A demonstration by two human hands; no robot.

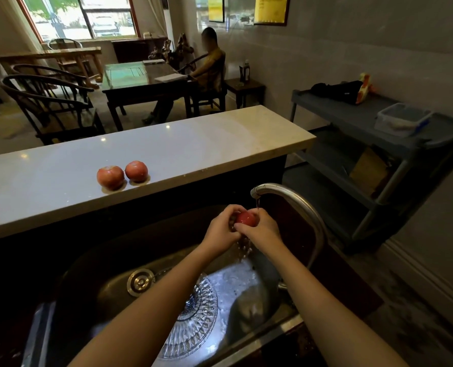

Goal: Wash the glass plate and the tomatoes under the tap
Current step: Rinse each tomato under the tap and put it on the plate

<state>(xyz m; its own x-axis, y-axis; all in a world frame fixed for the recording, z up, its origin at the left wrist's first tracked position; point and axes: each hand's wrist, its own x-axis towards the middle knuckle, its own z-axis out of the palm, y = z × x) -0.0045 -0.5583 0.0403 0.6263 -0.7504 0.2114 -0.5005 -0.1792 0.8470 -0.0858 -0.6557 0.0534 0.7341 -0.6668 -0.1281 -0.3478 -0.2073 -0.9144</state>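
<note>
A red tomato is held under the running tap, over the steel sink. My left hand grips it from the left and my right hand grips it from the right; water drips down below them. The patterned glass plate lies in the sink bottom, partly hidden by my left forearm. Two more wet tomatoes sit side by side on the white counter behind the sink.
The sink drain lies left of the plate. A grey cart with a clear tub stands at the right by the wall. Beyond the counter a person sits at a dark table with chairs around.
</note>
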